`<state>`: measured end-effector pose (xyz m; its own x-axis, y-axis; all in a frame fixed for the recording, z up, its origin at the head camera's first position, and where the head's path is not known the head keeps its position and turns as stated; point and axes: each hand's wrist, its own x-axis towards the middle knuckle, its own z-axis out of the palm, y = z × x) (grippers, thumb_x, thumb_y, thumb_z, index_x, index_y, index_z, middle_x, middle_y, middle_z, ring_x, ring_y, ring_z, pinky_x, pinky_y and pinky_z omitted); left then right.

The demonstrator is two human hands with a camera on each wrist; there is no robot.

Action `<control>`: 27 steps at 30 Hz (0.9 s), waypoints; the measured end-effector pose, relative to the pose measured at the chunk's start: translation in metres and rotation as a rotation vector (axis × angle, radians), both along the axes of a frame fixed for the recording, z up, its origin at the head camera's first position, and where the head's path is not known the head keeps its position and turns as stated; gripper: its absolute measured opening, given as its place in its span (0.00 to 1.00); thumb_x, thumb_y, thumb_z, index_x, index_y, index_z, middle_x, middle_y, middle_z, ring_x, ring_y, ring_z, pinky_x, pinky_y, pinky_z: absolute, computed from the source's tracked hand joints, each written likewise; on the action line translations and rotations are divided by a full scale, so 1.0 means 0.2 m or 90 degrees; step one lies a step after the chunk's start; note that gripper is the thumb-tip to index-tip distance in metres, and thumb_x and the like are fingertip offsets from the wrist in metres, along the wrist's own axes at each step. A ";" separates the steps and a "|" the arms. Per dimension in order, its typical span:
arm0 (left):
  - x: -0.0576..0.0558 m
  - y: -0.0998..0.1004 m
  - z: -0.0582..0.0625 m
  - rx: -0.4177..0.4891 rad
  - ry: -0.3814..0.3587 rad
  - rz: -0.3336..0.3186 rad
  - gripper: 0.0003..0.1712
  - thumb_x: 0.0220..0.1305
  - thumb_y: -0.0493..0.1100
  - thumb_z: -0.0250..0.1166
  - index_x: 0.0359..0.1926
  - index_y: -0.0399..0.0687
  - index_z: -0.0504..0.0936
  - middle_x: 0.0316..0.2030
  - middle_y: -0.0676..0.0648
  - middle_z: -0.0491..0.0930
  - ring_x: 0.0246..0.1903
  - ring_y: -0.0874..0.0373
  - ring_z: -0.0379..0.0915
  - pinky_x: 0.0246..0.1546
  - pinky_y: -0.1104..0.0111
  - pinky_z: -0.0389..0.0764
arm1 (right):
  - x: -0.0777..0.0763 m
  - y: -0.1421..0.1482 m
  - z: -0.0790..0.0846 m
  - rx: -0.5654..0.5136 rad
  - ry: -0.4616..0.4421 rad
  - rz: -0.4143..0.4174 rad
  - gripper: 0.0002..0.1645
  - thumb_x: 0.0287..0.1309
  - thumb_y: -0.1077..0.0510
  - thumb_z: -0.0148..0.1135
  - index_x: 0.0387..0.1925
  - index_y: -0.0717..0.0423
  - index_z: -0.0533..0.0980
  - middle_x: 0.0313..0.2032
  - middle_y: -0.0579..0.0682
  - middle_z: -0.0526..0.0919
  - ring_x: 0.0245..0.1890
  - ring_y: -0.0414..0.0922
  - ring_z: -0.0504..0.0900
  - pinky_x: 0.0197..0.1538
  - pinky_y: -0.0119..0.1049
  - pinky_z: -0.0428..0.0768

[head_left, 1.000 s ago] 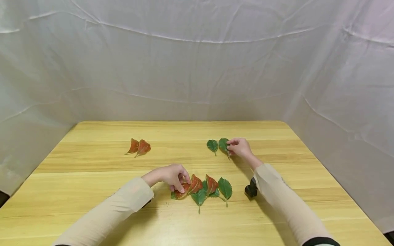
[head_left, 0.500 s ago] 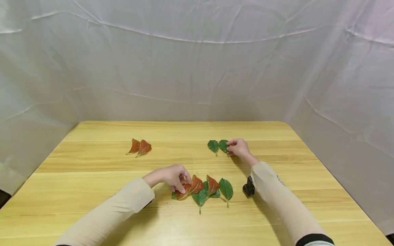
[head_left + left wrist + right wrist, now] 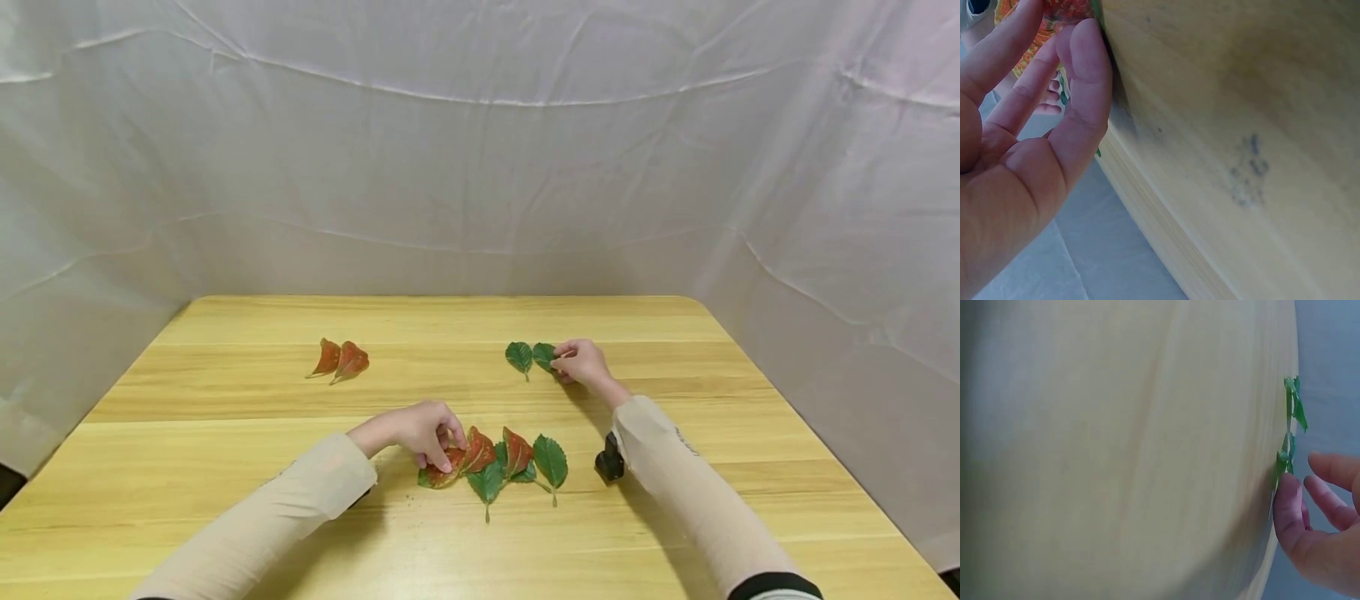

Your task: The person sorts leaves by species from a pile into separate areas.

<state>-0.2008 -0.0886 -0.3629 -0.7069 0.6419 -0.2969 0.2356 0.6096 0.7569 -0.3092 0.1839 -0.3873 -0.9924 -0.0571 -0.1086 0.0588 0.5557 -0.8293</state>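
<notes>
My left hand [image 3: 429, 431] bends over the left end of a row of overlapping leaves, pinching a red leaf [image 3: 444, 472] between thumb and fingers. In the left wrist view, that red leaf [image 3: 1067, 11] shows at the fingertips. At the back, my right hand [image 3: 583, 363] has its fingertips at a green leaf [image 3: 543, 356], partly covering it. A gap shows between thumb and fingers of the right hand [image 3: 1325, 519] in its wrist view. Beside that leaf lies another green leaf [image 3: 518, 356].
The row continues rightward with red leaves [image 3: 517, 452] over green ones, ending in a single green leaf [image 3: 551, 461]. Two red leaves [image 3: 351, 360] lie at the back left of the wooden table [image 3: 225, 400]. A grey-white curtain [image 3: 465, 167] surrounds the table's back and sides.
The green leaf at my right hand has shifted slightly, and its stem is now mostly hidden by the fingers. My left hand stays in place on the red leaf.
</notes>
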 end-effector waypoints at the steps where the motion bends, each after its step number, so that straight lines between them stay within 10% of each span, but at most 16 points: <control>1: 0.00 0.00 0.00 -0.001 -0.001 0.001 0.13 0.44 0.28 0.68 0.35 0.39 0.81 0.17 0.47 0.72 0.12 0.61 0.67 0.16 0.67 0.76 | 0.01 0.00 0.00 0.003 0.004 -0.001 0.15 0.53 0.69 0.57 0.43 0.73 0.72 0.39 0.65 0.75 0.26 0.45 0.77 0.29 0.33 0.79; 27: -0.01 0.00 -0.02 -0.002 -0.005 0.003 0.12 0.45 0.28 0.68 0.34 0.40 0.81 0.15 0.49 0.70 0.11 0.62 0.66 0.16 0.67 0.76 | 0.20 0.03 0.07 0.003 0.052 0.107 0.11 0.51 0.69 0.58 0.37 0.74 0.75 0.26 0.62 0.78 0.18 0.48 0.75 0.24 0.39 0.76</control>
